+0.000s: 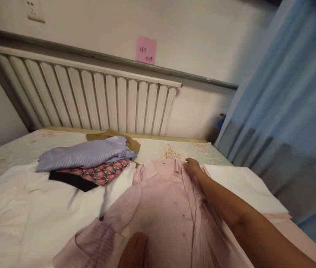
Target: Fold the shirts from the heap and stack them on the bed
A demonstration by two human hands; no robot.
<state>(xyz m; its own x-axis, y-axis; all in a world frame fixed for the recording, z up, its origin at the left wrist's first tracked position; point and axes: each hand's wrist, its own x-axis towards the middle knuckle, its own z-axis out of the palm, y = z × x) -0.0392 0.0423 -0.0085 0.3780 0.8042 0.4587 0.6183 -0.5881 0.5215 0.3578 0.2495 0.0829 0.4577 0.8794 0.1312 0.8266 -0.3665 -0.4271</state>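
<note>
Right arm: reaches forward from the near right corner, forearm slanting inward. Right hand [193, 166]: knuckles up, fingers bent down at the shoulder of a pink shirt [163, 208], just beside the collar; cannot tell whether they pinch the fabric or only rest on it. Left hand [135, 247]: low and close to the body, mostly cut off by the near edge of view, over the shirt's lower front; finger state cannot be told.

Shirt position: lies spread between the two hands, collar away from the person, one sleeve stretched out to the left of the left hand.

Floral surface [152, 147] beyond the hands bears the clothing. Forward and left of the left hand, a pile: striped blue garment [82, 153] uppermost, floral red cloth [104, 173] under it, brown garment [134, 143] behind. White cloth [238, 178] lies right of the right hand.
</note>
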